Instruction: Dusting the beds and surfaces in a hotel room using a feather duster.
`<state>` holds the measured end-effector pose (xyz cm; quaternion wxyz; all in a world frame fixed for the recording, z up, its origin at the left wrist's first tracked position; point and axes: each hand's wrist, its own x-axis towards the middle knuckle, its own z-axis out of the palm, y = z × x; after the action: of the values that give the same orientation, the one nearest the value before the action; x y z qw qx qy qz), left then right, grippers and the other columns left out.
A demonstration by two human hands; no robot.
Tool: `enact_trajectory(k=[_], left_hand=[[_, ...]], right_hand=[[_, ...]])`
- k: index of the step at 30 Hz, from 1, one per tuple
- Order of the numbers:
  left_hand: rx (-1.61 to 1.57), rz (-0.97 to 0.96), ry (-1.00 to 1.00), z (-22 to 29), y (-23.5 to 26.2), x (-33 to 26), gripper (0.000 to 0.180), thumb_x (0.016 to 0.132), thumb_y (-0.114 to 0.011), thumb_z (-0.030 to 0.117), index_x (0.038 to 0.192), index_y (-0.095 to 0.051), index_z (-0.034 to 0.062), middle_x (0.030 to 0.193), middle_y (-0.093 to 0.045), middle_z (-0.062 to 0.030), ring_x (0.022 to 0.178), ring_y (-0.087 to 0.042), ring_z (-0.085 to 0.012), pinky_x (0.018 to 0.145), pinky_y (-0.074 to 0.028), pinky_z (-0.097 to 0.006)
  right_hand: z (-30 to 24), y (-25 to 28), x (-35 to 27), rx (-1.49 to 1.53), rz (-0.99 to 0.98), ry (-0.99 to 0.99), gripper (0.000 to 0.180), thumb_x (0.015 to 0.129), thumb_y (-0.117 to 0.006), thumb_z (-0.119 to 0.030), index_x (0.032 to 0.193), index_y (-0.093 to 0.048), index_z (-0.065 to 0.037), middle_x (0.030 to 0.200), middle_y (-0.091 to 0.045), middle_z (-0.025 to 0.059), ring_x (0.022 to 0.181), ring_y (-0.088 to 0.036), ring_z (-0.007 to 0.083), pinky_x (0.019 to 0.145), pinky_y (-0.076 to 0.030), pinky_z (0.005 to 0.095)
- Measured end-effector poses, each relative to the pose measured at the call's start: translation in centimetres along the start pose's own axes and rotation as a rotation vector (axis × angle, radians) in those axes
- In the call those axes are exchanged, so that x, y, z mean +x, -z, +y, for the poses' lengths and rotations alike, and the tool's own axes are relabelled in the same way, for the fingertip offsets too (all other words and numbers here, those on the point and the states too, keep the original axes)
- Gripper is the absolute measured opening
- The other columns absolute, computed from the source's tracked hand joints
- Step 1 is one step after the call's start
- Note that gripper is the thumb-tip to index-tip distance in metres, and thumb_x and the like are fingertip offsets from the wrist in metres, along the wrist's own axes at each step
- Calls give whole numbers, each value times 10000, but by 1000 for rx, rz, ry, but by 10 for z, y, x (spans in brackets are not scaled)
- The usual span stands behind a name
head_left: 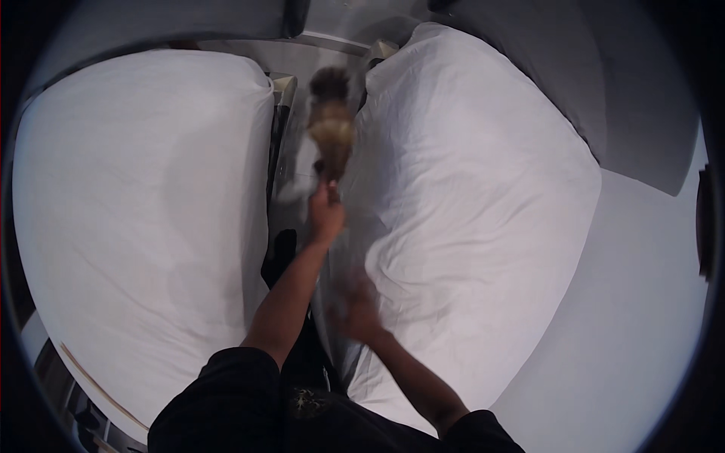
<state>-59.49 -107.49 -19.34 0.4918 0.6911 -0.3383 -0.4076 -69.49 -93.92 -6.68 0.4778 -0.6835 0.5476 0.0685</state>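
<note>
My left hand (325,215) reaches forward over the gap between two white-sheeted beds, its fingers wrapped round the narrow end of a brown brush-like thing (332,132). That thing has a tan middle and a dark, bushy far end; motion blur hides its exact kind. Closer to me, my right hand (356,308) is beside the near inner edge of the right bed (483,174). Its fingers are smeared by motion, and nothing can be made out in them. The left bed (143,174) lies to the left of both hands.
A narrow gap runs between the beds, with a dark-covered foot (283,248) in it. Pale corner pieces (283,87) show at the far end of the left bed. Grey panels (642,98) stand behind the beds, and a pale surface (604,302) lies at right.
</note>
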Motion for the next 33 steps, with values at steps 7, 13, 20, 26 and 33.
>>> enact_trajectory(k=[7,13,20,26,33], left_hand=[[224,-318,72,19,-54,23,295,852,-401,156,1097,-501,25,895,-563,-259,785,-583,-362,664,-452,-424],[194,-186,254,22,-20,45,258,863,-405,223,990,-535,40,880,-559,-250,822,-516,-436,726,-414,-464],[180,-234,-177,78,-94,130,250,847,-429,157,1051,-519,45,803,-554,-270,805,-535,-421,661,-440,-457],[177,-206,293,80,-78,145,278,833,-444,141,1082,-501,32,792,-561,-274,801,-556,-402,655,-450,-440],[242,-309,95,31,-97,70,269,807,-436,168,1034,-525,55,853,-576,-237,825,-537,-420,717,-430,-474]], right_hand=[[-20,81,-31,-95,415,-54,646,715,-646,-308,1251,-364,-83,1292,-362,144,1240,-256,334,981,-150,558],[68,136,13,-15,328,-891,1416,439,-786,-528,1283,266,-99,1314,286,262,1197,194,522,859,-70,718],[92,139,29,-54,264,-980,1484,397,-796,-541,1227,338,-64,1274,355,258,1163,223,550,847,-126,718],[102,145,38,-20,230,-1002,1499,398,-802,-527,1193,377,-54,1238,391,272,1143,273,539,850,-83,718],[105,146,43,24,341,-968,1499,383,-833,-458,1222,362,-119,1279,378,211,1195,249,485,872,-45,707]])
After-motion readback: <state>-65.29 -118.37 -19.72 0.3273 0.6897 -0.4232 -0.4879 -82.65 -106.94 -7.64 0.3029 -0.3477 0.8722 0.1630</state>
